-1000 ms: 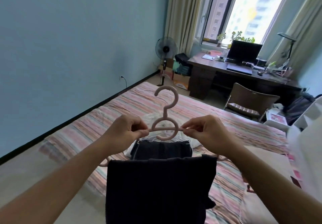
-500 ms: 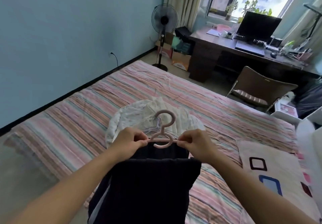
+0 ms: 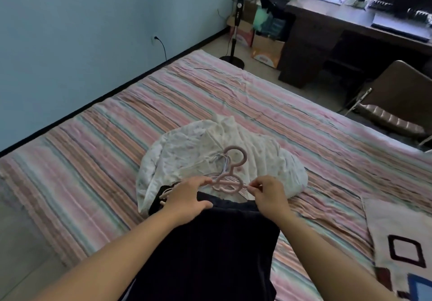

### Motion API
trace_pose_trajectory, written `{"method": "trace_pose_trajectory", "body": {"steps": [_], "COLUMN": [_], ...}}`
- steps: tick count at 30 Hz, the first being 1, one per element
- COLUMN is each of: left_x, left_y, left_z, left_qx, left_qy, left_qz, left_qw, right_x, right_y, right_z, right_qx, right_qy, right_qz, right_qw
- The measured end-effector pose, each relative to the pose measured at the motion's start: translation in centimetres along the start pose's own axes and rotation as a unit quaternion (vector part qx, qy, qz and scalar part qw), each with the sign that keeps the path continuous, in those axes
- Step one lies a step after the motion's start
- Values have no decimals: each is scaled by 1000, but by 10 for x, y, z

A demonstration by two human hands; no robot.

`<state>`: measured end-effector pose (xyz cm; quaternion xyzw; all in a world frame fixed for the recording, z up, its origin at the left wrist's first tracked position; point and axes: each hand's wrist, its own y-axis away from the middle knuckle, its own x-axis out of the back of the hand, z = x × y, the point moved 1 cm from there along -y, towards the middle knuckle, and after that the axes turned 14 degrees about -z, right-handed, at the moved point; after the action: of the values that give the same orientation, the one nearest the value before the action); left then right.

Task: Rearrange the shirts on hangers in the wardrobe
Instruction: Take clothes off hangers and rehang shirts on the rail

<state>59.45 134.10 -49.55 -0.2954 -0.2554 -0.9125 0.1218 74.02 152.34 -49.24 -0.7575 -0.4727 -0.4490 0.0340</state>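
Observation:
A pink plastic hanger (image 3: 230, 179) with a dark navy garment (image 3: 210, 249) on it lies low over the striped bed (image 3: 93, 151). My left hand (image 3: 189, 197) lies over the hanger's left arm, fingers fairly straight on the dark cloth. My right hand (image 3: 268, 195) pinches the hanger's right arm between thumb and fingers. Under the hanger's hook lies a crumpled white shirt (image 3: 187, 155) with thin wire hangers on it. No wardrobe is in view.
A patterned pillow (image 3: 402, 240) lies on the bed at the right. Beyond the bed stand a pedestal fan (image 3: 238, 15), cardboard boxes (image 3: 266, 50), a dark wooden desk (image 3: 332, 34) with a laptop, and a brown chair (image 3: 397, 99). A blue wall runs along the left.
Both hands have lowered the pink hanger and dark garment from chest height down onto the clothes on the bed. The view tilted downward. My left hand's fingers loosened from their pinch.

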Motion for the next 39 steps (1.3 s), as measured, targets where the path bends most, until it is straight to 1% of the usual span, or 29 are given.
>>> {"method": "trace_pose_trajectory", "body": {"steps": [3,6,8,11,13,16,20,23,26,28,32,35,39], "left_x": [-15,-34,-46,-60,-66,-76,-89,-93,-88,-80,-51,-24,22], "left_y": [-24,-57,-75,-94,-101,-109,-118,-123,-122,-119,-101,-85,-42], "left_z": [-17,-41,-56,-82,-100,-119,-130,-128,-120,-112,-86,-61,-27], "left_qx": [9,67,90,91,80,71,81,97,115,117,88,73,76], "left_qy": [-59,-106,-148,-183,-182,-154,-167,-164,-137,-108,-31,-8,-6], "left_qz": [-1,-12,-23,-42,-51,-54,-63,-81,-100,-98,-47,-7,42], "left_qw": [998,992,985,978,979,984,981,978,979,982,995,997,996], "right_x": [-14,-30,-40,-57,-69,-83,-93,-96,-95,-90,-73,-58,-26], "right_y": [-35,-78,-103,-129,-138,-146,-155,-156,-146,-136,-102,-79,-38], "right_z": [11,21,28,44,58,72,82,88,86,79,56,32,-18], "right_qx": [-13,-18,-24,-34,-45,-60,-57,-62,-61,-46,0,34,62], "right_qy": [1,8,18,39,50,49,39,2,-75,-90,-77,-71,-55], "right_qz": [4,-1,-9,-17,-21,-22,-27,-16,8,15,26,23,-6], "right_qw": [1000,1000,999,999,997,997,997,998,995,995,997,997,997]}}
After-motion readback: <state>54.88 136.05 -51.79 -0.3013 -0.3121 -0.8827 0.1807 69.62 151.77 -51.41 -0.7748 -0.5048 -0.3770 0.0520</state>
